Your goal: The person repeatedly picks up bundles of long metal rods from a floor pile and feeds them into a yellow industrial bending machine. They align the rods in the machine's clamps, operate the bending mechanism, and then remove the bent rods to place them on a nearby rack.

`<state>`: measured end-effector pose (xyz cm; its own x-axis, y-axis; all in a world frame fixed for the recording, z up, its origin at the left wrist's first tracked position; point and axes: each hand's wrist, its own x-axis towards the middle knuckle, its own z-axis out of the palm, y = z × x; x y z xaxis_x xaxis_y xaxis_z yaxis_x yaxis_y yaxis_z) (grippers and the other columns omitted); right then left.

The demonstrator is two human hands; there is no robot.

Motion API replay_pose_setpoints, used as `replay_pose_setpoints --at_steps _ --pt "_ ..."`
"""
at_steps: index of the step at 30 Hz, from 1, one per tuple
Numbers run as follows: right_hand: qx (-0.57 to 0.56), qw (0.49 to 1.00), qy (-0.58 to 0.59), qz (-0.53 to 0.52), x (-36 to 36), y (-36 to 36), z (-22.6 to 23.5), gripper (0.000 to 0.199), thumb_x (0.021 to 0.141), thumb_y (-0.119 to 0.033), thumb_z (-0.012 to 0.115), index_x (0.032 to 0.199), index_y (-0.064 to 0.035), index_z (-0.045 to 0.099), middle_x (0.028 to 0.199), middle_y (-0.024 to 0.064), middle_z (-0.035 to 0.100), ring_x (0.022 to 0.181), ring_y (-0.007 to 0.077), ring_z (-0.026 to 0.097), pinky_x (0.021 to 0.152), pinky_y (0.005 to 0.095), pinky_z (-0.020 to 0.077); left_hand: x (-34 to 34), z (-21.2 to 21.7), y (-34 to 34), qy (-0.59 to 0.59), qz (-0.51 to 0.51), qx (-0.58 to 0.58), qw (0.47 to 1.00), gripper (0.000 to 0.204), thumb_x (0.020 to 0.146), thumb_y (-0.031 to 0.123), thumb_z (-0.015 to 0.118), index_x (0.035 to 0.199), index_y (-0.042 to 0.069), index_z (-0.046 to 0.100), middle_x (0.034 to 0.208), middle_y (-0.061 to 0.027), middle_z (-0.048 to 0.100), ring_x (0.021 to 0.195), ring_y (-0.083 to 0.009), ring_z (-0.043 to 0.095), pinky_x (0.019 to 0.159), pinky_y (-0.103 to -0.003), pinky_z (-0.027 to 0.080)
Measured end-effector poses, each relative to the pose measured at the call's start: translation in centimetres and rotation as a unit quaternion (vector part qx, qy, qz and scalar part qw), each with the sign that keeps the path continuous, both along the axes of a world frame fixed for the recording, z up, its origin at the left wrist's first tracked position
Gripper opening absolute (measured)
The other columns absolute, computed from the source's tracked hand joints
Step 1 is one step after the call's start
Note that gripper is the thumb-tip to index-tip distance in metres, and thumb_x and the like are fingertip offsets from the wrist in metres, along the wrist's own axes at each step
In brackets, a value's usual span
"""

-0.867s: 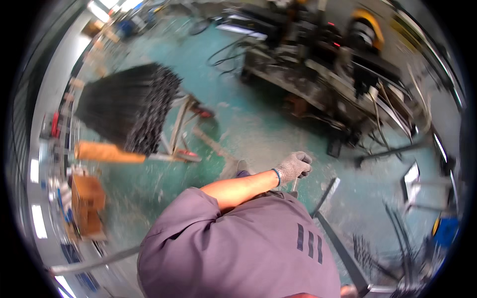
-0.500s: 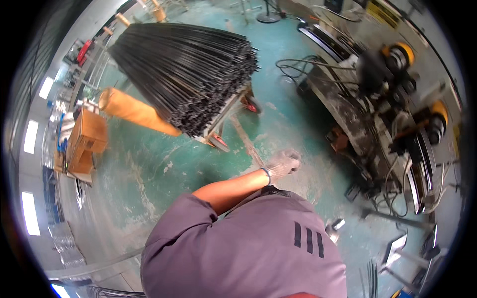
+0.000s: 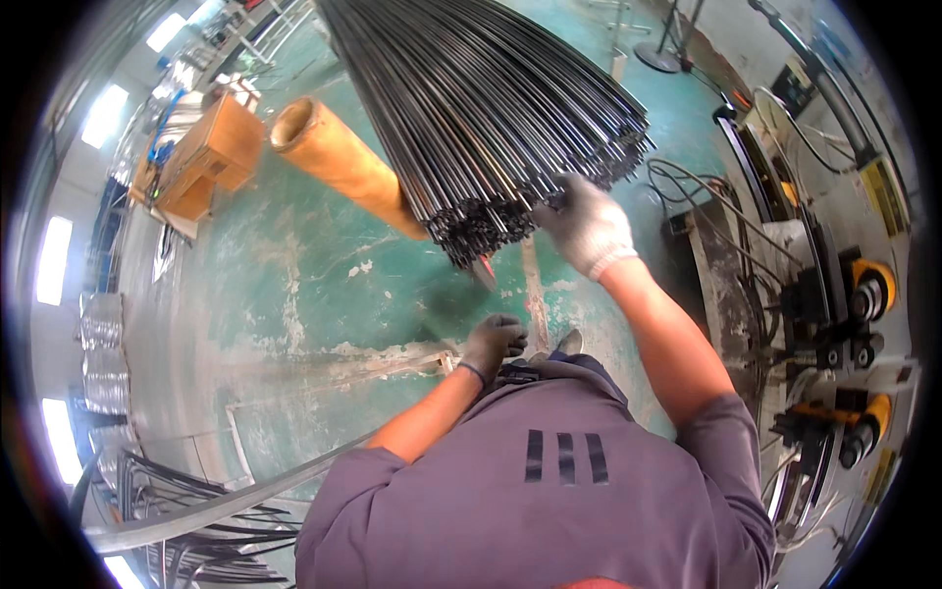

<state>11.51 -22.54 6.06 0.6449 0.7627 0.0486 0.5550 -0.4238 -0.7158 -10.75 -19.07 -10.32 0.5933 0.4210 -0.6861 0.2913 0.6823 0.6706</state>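
While the big bundle of thin dark metal tubes (image 3: 491,108) sits slanted across the upper middle of the shop, its cut ends face down toward the person, hanging above the green painted floor (image 3: 324,285). The right hand (image 3: 587,228), in a light grey work glove, is up against those tube ends on the bundle's right side — fingers (image 3: 561,196) curled onto the tips, so the grip looks closed around one or a few tubes, though I can't tell exactly how many. The left hand (image 3: 494,341), in a darker glove, is held low near the person's waist, well apart from the bundle, fingers curled in loosely; can't tell if it's pinching anything.

Right beside the bundle on its left lies a fat brown cardboard roll (image 3: 339,157), running under the tubes. Further left there's a wooden crate (image 3: 211,152) by the wall. A shoe toe (image 3: 569,342) peeks out just below the bundle's ends, next to a pale scuffed strip on the floor.

Off to the right stands a metal machine (image 3: 834,294) with orange-and-black rollers and black cables (image 3: 677,182) looped over the floor beside it. Lower left — a pile of bent dark tubes (image 3: 186,501) and a long grey metal bar (image 3: 226,506) crossing in front of them.
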Motion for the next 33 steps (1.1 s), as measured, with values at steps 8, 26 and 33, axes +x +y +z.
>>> replay_pose_setpoints --at_steps 8,26,33 --pt "-0.206 0.958 -0.201 0.017 -3.2 18.4 -0.1 0.079 0.077 -0.060 0.070 0.114 0.0082 0.059 0.113 0.0224 0.065 0.109 0.0271 0.064 0.092 0.0392 0.0511 -2.3 1.7 2.0 0.027 0.149 0.042 0.988 0.037 0.088 0.009 0.056 0.120 -0.008 0.049 0.096 -0.0145 0.063 0.077 -0.0197 0.064 0.065 -0.029 0.053" --pt "-0.239 0.959 0.109 0.110 4.1 22.1 -2.1 0.042 0.066 -0.026 0.080 0.090 0.0067 0.071 0.082 0.0180 0.070 0.074 0.0227 0.068 0.070 0.0343 0.0559 -0.2 -0.7 13.9 0.042 0.076 -0.028 0.996 0.012 0.086 0.005 0.055 0.093 -0.003 0.063 0.073 -0.0166 0.066 0.056 -0.0267 0.062 0.051 -0.036 0.051" --pt "-0.104 0.904 0.371 0.183 6.3 20.6 -3.0 0.012 0.075 -0.009 0.067 0.076 0.0019 0.073 0.076 0.0133 0.071 0.069 0.0182 0.069 0.063 0.0334 0.0560 -1.2 -1.3 13.2 -0.014 0.157 -0.084 0.984 0.016 0.087 0.007 0.057 0.100 -0.002 0.061 0.082 -0.0165 0.068 0.067 -0.0287 0.066 0.060 -0.039 0.056"
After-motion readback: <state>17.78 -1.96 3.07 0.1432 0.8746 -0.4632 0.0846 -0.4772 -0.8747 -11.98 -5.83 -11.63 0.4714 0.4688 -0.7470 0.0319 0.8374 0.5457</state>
